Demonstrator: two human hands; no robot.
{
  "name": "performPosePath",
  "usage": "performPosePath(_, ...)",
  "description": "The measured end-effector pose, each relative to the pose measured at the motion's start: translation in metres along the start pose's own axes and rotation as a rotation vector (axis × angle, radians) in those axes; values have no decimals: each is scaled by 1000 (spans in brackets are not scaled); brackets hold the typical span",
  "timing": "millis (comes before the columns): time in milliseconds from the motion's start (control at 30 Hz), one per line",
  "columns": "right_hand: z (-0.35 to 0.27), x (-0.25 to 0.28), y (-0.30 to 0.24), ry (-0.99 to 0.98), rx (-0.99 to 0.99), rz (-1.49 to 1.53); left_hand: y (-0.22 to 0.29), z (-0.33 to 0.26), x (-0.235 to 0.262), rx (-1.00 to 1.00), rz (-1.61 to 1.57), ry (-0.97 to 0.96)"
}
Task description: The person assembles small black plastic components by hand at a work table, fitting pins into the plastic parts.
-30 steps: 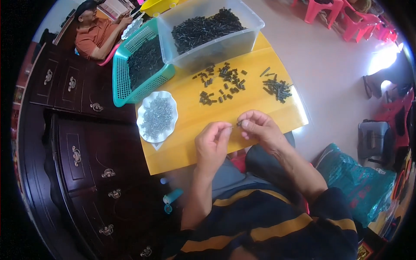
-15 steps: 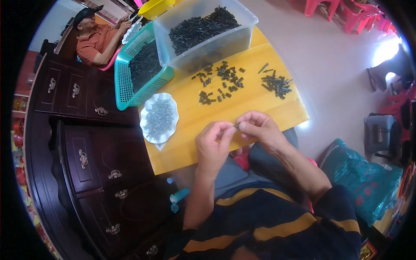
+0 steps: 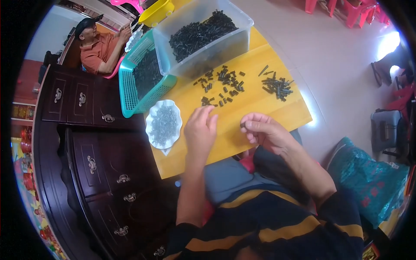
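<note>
My left hand [image 3: 200, 130] reaches over the yellow table toward a loose scatter of short black tube-like pieces [image 3: 225, 77]. Its fingers stretch forward, thumb apart, the tips beside the nearest pieces; nothing shows in its grasp. Between thumb and forefinger, my right hand [image 3: 263, 130] pinches a small dark piece [image 3: 242, 125] above the table's near part. Longer, thin dark sticks [image 3: 277, 88] form a pile at the table's right. Left of my left hand, a white scalloped dish [image 3: 151, 138] holds many small, clear or silvery bits, too fine to make out.
A clear plastic bin [image 3: 208, 55] and a teal basket [image 3: 128, 93], both filled with black pieces, stand at the back. Dark wooden drawers [image 3: 104, 160] border the left side. Another person [image 3: 97, 47] sits at the far left. A teal sack [image 3: 366, 182] lies at right.
My hands were together around a small thin piece. The left has since parted and moved up and left to the black pieces; the right stays near its place, still pinching.
</note>
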State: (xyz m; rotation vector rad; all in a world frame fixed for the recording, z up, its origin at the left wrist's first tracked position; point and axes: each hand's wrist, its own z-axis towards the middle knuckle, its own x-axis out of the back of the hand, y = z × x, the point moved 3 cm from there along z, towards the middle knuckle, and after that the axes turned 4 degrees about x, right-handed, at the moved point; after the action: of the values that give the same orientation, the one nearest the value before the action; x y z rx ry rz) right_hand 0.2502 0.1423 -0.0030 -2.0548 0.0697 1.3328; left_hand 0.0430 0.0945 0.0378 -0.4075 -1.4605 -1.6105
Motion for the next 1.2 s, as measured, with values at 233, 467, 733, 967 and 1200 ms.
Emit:
performPosePath(233,1,3,0,33,24,24,-18,23,-19,-206,312,14)
performPosePath(467,2,4,0,47,27,20,-22,31,-25,-259,430,-46)
performPosePath(733,0,3,0,86,70,-50,12,6,0,12,-27,-12)
performPosePath(967,2,-1,4,77,111,-190,35,-23,2,146,-408,-151)
performPosePath(1200,0,-8,3,62,182,-263,51,-27,8,68,-374,-136)
